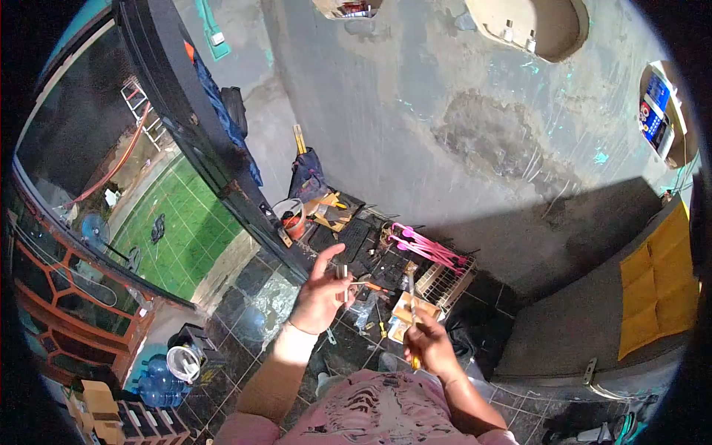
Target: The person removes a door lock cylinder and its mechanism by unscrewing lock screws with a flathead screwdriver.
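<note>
My left hand (317, 302) is raised in front of me, its index finger stretched up. Thumb and other fingers close on a small shiny metal piece (343, 283), too small to name exactly. To its right, my right hand (432, 345) is closed round a long, thin tool that looks like a screwdriver (412, 302). Its pale shaft points away from me and a yellow end shows below the fist. The two hands are apart, and the tool does not touch the metal piece. Beyond the right hand, an open box (401, 317) lies on the floor.
Pink hangers (430, 248) lie over a wire rack (447, 283) by the wall. A bucket (291, 215) and scattered tools are on the dark tiled floor (248, 311). A doorway frame (194, 141) stands left, a dark panel (571, 319) right. Blue water bottles (157, 380) sit lower left.
</note>
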Demonstrator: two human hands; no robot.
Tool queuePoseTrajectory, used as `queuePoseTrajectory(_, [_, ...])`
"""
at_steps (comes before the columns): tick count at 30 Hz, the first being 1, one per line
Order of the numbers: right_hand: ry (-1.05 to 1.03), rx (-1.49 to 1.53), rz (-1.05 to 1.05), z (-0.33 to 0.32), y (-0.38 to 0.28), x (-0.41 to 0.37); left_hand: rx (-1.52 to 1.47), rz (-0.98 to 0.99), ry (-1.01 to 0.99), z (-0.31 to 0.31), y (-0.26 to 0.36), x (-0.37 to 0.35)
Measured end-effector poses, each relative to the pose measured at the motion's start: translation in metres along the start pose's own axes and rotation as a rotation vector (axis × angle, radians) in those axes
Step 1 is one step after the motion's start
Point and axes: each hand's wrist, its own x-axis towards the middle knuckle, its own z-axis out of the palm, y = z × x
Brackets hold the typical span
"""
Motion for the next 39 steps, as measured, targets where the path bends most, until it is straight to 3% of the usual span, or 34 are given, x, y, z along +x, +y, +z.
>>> queuePoseTrajectory(1, [-0.031,-0.21,-0.094,0.003,0.002,-0.005,0.132,0.052,0.04,0.002,-0.006,0.001])
queuePoseTrajectory(3, [-0.038,-0.306,-0.143,0.009,-0.002,-0.008,0.479,0.036,0.007,0.001,-0.017,0.01])
queuePoseTrajectory(7, [0.003,-0.595,-0.261,0.018,-0.024,-0.011,0.352,0.032,-0.13,0.021,-0.029,0.014])
queuePoseTrajectory(10, [-0.007,-0.697,-0.34,0.018,-0.03,-0.008,0.552,0.12,-0.099,0.001,-0.044,0.024])
queuePoseTrajectory(12, [-0.03,-0.748,-0.383,0.012,-0.026,-0.008,0.383,0.09,-0.001,-0.002,-0.046,0.022])
queuePoseTrajectory(14, [-0.151,-0.666,-0.264,-0.003,-0.015,-0.003,0.23,0.077,0.13,0.004,-0.048,0.018])
queuePoseTrajectory(16, [-0.243,-0.613,-0.109,-0.016,-0.006,-0.003,0.237,0.066,0.153,-0.007,-0.058,0.014])
queuePoseTrajectory(19, [-0.216,-0.651,-0.06,-0.016,-0.004,-0.005,0.162,-0.003,0.143,-0.035,-0.065,0.012])
queuePoseTrajectory(21, [-0.139,-0.662,-0.187,-0.016,-0.009,-0.007,-0.043,-0.034,0.148,-0.043,-0.067,0.011])
queuePoseTrajectory(22, [-0.104,-0.668,-0.216,-0.018,-0.01,-0.007,-0.148,-0.06,0.261,-0.04,-0.062,0.011])
queuePoseTrajectory(25, [-0.014,-0.518,-0.344,-0.028,-0.012,-0.01,-0.047,0.01,0.243,-0.047,-0.039,0.017])
queuePoseTrajectory(27, [-0.046,-0.68,-0.405,-0.03,-0.037,-0.013,-0.056,0.026,0.172,-0.021,-0.012,0.011])
queuePoseTrajectory(28, [-0.031,-0.678,-0.34,-0.031,-0.044,-0.017,-0.062,0.035,0.138,-0.014,-0.005,0.009])
queuePoseTrajectory(31, [-0.023,-0.823,-0.716,-0.024,-0.06,-0.017,-0.12,-0.067,0.036,-0.019,0.0,0.011])
queuePoseTrajectory(32, [-0.01,-0.941,-0.65,-0.017,-0.074,-0.025,-0.044,-0.076,0.031,-0.018,0.002,0.013])
queuePoseTrajectory(35, [-0.042,-1.091,-0.749,-0.011,-0.085,-0.029,0.008,-0.116,0.028,-0.01,0.006,0.013])
queuePoseTrajectory(39, [-0.06,-1.201,-0.724,-0.013,-0.095,-0.036,-0.005,-0.155,-0.01,-0.003,0.011,0.01])
